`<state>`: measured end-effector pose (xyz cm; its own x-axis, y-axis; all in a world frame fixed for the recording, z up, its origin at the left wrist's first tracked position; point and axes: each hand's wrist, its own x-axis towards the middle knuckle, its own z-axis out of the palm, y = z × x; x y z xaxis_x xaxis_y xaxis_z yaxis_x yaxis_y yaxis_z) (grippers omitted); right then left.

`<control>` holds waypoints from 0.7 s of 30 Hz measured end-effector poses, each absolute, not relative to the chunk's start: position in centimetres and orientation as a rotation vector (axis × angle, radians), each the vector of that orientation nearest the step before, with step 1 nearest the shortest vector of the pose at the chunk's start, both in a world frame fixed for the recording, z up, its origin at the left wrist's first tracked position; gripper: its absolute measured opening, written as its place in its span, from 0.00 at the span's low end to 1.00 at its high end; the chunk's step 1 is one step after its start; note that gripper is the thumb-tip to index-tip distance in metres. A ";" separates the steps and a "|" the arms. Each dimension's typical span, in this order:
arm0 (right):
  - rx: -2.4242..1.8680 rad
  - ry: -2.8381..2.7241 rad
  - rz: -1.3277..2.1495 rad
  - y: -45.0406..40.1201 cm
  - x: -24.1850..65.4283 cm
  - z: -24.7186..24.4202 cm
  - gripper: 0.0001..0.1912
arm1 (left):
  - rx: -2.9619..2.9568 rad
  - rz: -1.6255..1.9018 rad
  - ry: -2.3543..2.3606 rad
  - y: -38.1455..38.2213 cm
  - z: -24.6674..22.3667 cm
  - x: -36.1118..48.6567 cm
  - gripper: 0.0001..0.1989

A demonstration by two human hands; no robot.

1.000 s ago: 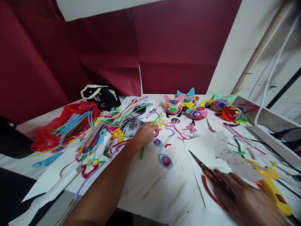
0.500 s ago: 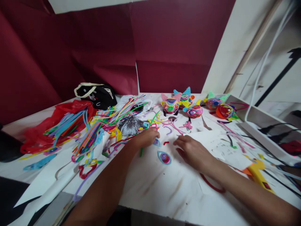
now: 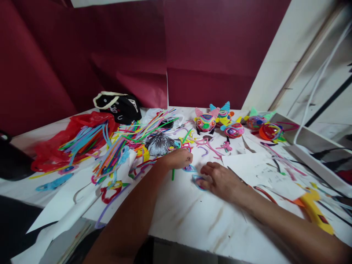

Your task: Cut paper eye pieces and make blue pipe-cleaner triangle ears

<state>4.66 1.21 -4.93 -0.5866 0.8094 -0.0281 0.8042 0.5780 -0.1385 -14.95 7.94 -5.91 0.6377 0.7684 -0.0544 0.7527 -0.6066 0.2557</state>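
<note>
My left hand (image 3: 179,158) is closed, its fingertips hidden from me, right above a small blue-rimmed eye shape (image 3: 189,168) coiled from pipe cleaners. What it holds, if anything, does not show. My right hand (image 3: 221,180) has its fingers bent over a second eye-shaped pipe-cleaner piece (image 3: 197,181), thumb and finger on its right side and covering part of it. A short green pipe-cleaner length (image 3: 173,174) lies beside my left wrist. Just past that hand sits a dome of silver-grey strands (image 3: 160,143).
Pipe cleaners (image 3: 110,156) spread across the left, some in a red plastic bag (image 3: 49,146). Finished animal heads (image 3: 206,123) stand at the back. Scissors (image 3: 265,193) lie behind my right forearm. A yellow glue gun (image 3: 316,211) and white cable tray (image 3: 316,161) are at the right.
My right hand has come down and left onto the nearer eye shape, partly covering it. The small red bit between the hands is now out of sight. The camera view has shifted leftward slightly.
</note>
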 end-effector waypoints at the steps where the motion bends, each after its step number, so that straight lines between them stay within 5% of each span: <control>1: -1.398 -2.746 0.249 0.6 4.6 -5.1 0.19 | 2.598 0.089 1.231 7.9 -5.9 -15.0 0.08; 9: -1.428 -2.723 0.237 -0.1 6.4 -6.0 0.18 | 2.575 -0.070 1.210 6.9 -4.9 -14.6 0.21; 21: -1.455 -2.739 0.000 -1.0 8.6 -5.9 0.12 | 2.662 -0.281 1.213 3.5 -3.4 -11.0 0.12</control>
